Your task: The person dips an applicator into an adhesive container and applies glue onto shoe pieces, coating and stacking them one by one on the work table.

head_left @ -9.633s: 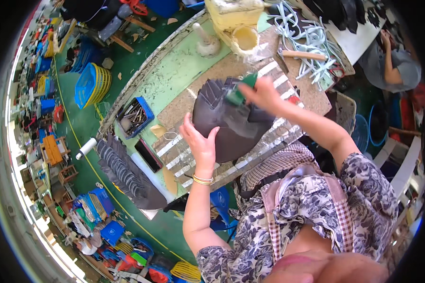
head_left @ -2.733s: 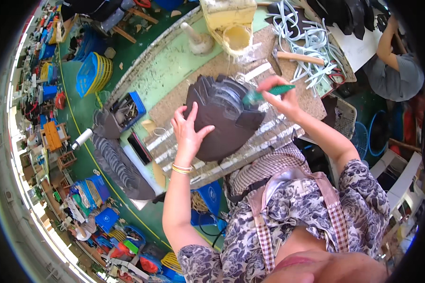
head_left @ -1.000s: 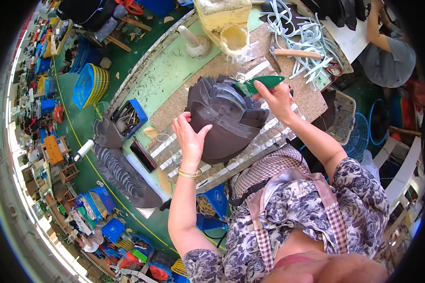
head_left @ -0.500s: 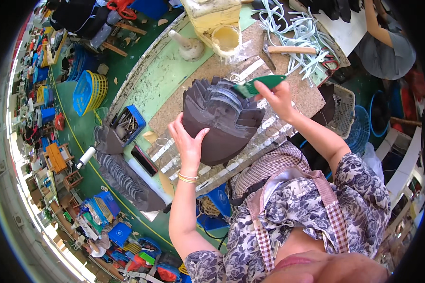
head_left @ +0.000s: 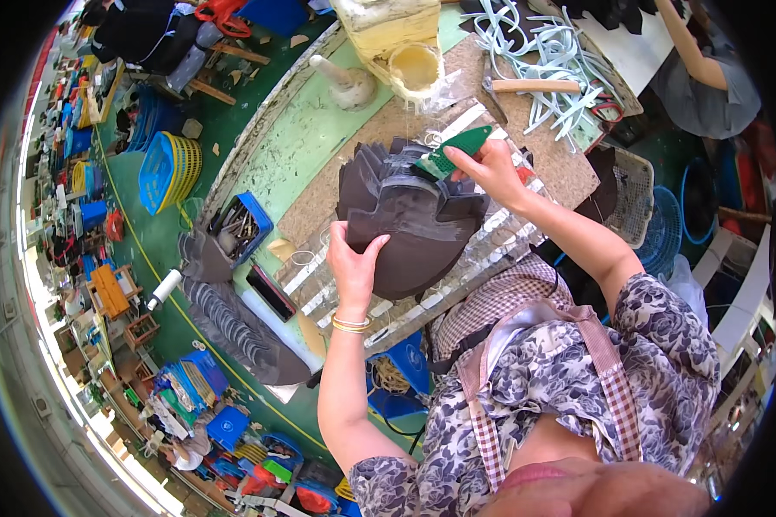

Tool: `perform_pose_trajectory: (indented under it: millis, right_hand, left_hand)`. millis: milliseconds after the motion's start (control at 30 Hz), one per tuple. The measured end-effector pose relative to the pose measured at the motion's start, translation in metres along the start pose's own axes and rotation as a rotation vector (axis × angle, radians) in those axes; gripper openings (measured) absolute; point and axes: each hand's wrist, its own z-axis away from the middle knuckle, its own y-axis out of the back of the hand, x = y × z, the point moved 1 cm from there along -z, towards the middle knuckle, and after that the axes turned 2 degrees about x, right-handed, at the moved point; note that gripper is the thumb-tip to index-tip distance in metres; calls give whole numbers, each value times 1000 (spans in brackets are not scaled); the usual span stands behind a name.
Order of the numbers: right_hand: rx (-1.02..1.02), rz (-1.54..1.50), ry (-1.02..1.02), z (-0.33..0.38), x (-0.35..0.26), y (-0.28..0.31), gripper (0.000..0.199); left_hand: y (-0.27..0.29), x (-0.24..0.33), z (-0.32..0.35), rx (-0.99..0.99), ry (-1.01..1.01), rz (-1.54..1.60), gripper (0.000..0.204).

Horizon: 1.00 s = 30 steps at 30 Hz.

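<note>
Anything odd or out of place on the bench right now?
Nothing damaged or spilled. Left hand steadies the dark fanned stack; right hand holds a green brush on it. Pale strips lie tangled beyond.

Left hand [head_left: 353,263] lies flat, fingers [head_left: 372,248] spread, on the lower edge of a fanned stack of dark grey pieces [head_left: 409,220] on the tabletop [head_left: 319,138]. Right hand [head_left: 490,168] pinches a green brush [head_left: 457,148] against the stack's top right. Behind: yellowish glue cup [head_left: 416,67], hammer [head_left: 526,86], pale blue straps [head_left: 552,43]. Left of the stack, blue bin of tools [head_left: 241,228]; below it, a row of dark pieces [head_left: 233,327]. Another person's arm [head_left: 690,43] at top right.
</note>
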Motion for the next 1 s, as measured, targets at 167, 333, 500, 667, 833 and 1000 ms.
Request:
perform_pose_trajectory:
  millis: [167, 333, 500, 667, 833, 1000]
  right_hand:
    - [-70, -188, -46, -5, -29, 1, 21]
    - [-509, 87, 201, 3, -37, -1, 15]
    - [-161, 315, 164, -2, -3, 30, 19]
    - [-192, 108, 252, 13, -48, -23, 16]
    - [-229, 102, -1, 26, -49, -52, 17]
    - [-146, 43, -60, 41, -44, -55, 14]
  left_hand:
    - [6, 4, 6, -45, -787, -206, 14]
    - [-1, -7, 8, -50, -848, -197, 11]
    - [3, -6, 5, -77, -888, -214, 11]
    - [38, -22, 18, -71, -668, 39, 16]
    - [147, -88, 13, 281, 143, 599, 30]
    - [291, -223, -7, 620, 162, 934, 37]
